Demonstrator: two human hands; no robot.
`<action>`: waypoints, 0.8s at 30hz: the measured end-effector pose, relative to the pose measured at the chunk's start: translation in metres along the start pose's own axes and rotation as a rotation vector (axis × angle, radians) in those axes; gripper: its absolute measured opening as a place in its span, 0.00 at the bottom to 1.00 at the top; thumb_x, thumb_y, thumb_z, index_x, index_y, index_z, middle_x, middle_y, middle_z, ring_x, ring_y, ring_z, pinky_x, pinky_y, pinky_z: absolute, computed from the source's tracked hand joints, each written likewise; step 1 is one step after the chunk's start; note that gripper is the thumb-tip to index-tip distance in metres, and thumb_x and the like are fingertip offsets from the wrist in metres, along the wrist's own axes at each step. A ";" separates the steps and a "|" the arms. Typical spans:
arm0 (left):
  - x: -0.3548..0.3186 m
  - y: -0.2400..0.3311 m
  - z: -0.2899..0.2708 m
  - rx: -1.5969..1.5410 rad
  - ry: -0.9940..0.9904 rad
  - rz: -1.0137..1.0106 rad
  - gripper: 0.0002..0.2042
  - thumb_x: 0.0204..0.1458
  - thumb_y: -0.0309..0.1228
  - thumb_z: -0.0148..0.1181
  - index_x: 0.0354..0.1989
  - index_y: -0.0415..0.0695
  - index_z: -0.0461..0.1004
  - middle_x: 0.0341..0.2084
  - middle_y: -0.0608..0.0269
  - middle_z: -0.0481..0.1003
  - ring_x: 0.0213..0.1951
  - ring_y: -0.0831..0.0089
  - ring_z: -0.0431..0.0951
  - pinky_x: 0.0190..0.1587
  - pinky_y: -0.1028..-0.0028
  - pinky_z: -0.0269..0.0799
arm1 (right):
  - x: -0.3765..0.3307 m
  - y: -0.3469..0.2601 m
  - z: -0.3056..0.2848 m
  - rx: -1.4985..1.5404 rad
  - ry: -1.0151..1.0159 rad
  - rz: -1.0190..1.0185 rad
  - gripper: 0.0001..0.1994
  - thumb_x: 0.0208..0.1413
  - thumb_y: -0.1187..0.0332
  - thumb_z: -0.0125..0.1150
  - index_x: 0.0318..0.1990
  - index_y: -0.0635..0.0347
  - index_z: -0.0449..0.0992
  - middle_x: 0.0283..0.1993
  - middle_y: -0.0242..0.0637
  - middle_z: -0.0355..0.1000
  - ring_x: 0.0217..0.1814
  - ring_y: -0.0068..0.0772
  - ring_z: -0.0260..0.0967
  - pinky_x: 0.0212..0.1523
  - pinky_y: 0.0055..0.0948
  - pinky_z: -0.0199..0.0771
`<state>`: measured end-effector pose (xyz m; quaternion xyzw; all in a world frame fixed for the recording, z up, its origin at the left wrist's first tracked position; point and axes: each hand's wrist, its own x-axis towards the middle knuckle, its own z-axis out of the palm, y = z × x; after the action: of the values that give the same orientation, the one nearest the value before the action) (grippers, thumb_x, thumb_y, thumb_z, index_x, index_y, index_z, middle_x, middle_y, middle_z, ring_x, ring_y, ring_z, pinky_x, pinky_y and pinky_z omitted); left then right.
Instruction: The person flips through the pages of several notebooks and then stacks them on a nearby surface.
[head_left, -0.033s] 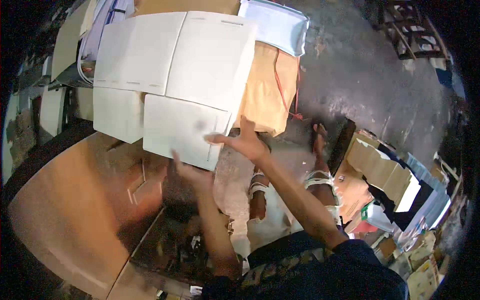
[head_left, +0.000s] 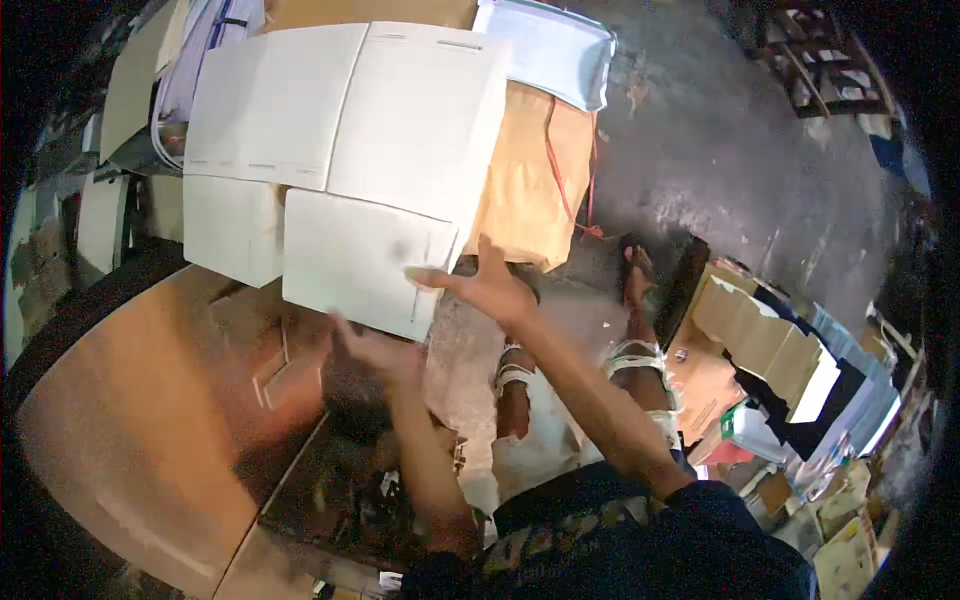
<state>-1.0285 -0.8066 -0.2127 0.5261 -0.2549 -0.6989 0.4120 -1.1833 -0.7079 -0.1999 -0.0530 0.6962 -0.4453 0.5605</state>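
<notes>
Holding a white carton blank [head_left: 350,150] up in the upper left and centre of the frame, both hands meet its lower flap. The right hand [head_left: 490,285] has its fingers spread flat, touching the flap's lower right corner; it is not closed around anything. The left hand [head_left: 375,350] sits just below the flap's bottom edge, fingers loosely open; whether it touches the board I cannot tell, as it is blurred.

The blank looks like thin folded board: likely light, fairly stiff across each panel but floppy at the creases, so it would sag or swing if held by one flap. Its face seems smooth and could slide against bare palms. Gripping the edges of the middle panels, one hand each side, looks the safest hold.

Behind it, upper centre, lies a brown sheet [head_left: 530,180] with red string, and a pale tray [head_left: 550,45] above that. A brown board surface [head_left: 130,430] fills the lower left. The floor [head_left: 720,160] is dark, stained concrete, upper right. Stacks of flat cardboard [head_left: 760,330] and paper crowd the right edge. The person's sandalled feet [head_left: 635,270] rest mid-frame.
</notes>
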 end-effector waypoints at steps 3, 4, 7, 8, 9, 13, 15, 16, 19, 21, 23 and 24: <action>0.001 0.009 -0.010 -0.261 -0.419 -0.158 0.34 0.61 0.57 0.46 0.66 0.42 0.61 0.61 0.54 0.67 0.61 0.52 0.68 0.64 0.53 0.65 | -0.003 -0.002 0.007 0.234 0.083 -0.112 0.69 0.40 0.36 0.72 0.69 0.82 0.33 0.74 0.66 0.38 0.78 0.54 0.39 0.74 0.42 0.47; 0.002 0.007 -0.010 -0.194 -0.318 -0.132 0.34 0.61 0.57 0.46 0.66 0.42 0.61 0.61 0.54 0.67 0.61 0.52 0.68 0.63 0.53 0.65 | -0.003 -0.004 0.011 0.308 0.130 -0.164 0.72 0.38 0.34 0.72 0.69 0.82 0.29 0.75 0.68 0.34 0.79 0.54 0.35 0.75 0.41 0.46; 0.011 -0.010 0.002 -0.027 -0.125 -0.121 0.34 0.61 0.57 0.46 0.65 0.43 0.61 0.60 0.54 0.68 0.60 0.53 0.69 0.62 0.53 0.65 | 0.019 -0.009 -0.002 0.440 -0.021 -0.093 0.71 0.44 0.34 0.68 0.68 0.83 0.22 0.75 0.70 0.30 0.79 0.55 0.32 0.76 0.38 0.39; 0.015 -0.014 0.006 -0.001 -0.101 -0.126 0.34 0.61 0.57 0.46 0.65 0.43 0.62 0.60 0.54 0.68 0.60 0.53 0.69 0.62 0.53 0.66 | 0.022 -0.010 0.001 0.509 -0.080 -0.065 0.71 0.44 0.34 0.67 0.68 0.83 0.22 0.75 0.70 0.29 0.79 0.55 0.32 0.77 0.37 0.37; 0.017 -0.021 0.010 0.017 -0.092 -0.136 0.33 0.61 0.57 0.46 0.65 0.43 0.62 0.60 0.54 0.68 0.59 0.53 0.69 0.62 0.53 0.66 | 0.027 -0.011 0.009 0.542 -0.032 -0.044 0.71 0.44 0.36 0.68 0.68 0.84 0.22 0.75 0.72 0.28 0.79 0.56 0.31 0.77 0.37 0.37; 0.022 -0.029 0.011 0.053 -0.043 -0.145 0.33 0.61 0.57 0.47 0.64 0.43 0.62 0.59 0.54 0.69 0.58 0.53 0.70 0.60 0.53 0.67 | 0.032 0.001 0.029 0.519 0.025 -0.036 0.66 0.46 0.34 0.63 0.68 0.82 0.25 0.72 0.70 0.35 0.76 0.56 0.40 0.73 0.39 0.46; 0.029 -0.037 0.016 0.050 -0.041 -0.153 0.33 0.61 0.58 0.47 0.64 0.43 0.63 0.58 0.54 0.69 0.58 0.53 0.70 0.60 0.53 0.67 | 0.041 0.007 0.025 0.505 0.035 -0.030 0.59 0.50 0.37 0.59 0.68 0.78 0.32 0.69 0.63 0.46 0.72 0.52 0.49 0.69 0.41 0.55; 0.029 -0.038 0.016 0.053 -0.039 -0.158 0.33 0.61 0.58 0.47 0.64 0.43 0.63 0.58 0.55 0.69 0.58 0.53 0.70 0.60 0.53 0.68 | 0.044 0.007 0.022 0.511 0.027 -0.015 0.53 0.53 0.39 0.57 0.68 0.74 0.37 0.66 0.58 0.53 0.70 0.48 0.53 0.66 0.43 0.60; 0.034 -0.036 0.009 0.043 -0.010 -0.150 0.33 0.61 0.58 0.47 0.64 0.43 0.63 0.57 0.55 0.70 0.57 0.54 0.71 0.59 0.53 0.68 | 0.045 0.005 0.008 0.461 -0.084 -0.032 0.62 0.48 0.32 0.56 0.68 0.81 0.30 0.69 0.65 0.48 0.73 0.53 0.51 0.70 0.40 0.54; 0.037 -0.029 -0.001 0.023 0.019 -0.140 0.33 0.61 0.58 0.47 0.63 0.43 0.64 0.57 0.55 0.70 0.57 0.54 0.71 0.58 0.53 0.69 | 0.029 -0.011 -0.006 0.400 0.044 -0.106 0.63 0.45 0.35 0.64 0.68 0.81 0.36 0.70 0.67 0.49 0.74 0.54 0.48 0.72 0.41 0.49; 0.039 -0.020 -0.015 0.000 0.053 -0.122 0.33 0.61 0.58 0.47 0.63 0.43 0.64 0.56 0.55 0.71 0.56 0.54 0.72 0.57 0.53 0.69 | 0.017 -0.042 -0.036 0.276 0.353 -0.336 0.63 0.41 0.37 0.72 0.68 0.81 0.42 0.70 0.68 0.50 0.76 0.54 0.45 0.75 0.42 0.44; 0.040 -0.014 -0.023 -0.014 0.070 -0.104 0.33 0.61 0.58 0.47 0.63 0.43 0.64 0.56 0.55 0.71 0.56 0.54 0.72 0.57 0.53 0.69 | 0.025 -0.062 -0.056 0.094 0.415 -0.495 0.59 0.43 0.39 0.72 0.69 0.78 0.46 0.67 0.63 0.57 0.70 0.51 0.54 0.70 0.42 0.53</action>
<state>-1.0156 -0.8315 -0.2522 0.5597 -0.2080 -0.7024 0.3875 -1.2653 -0.7283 -0.1775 -0.1030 0.7404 -0.6010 0.2829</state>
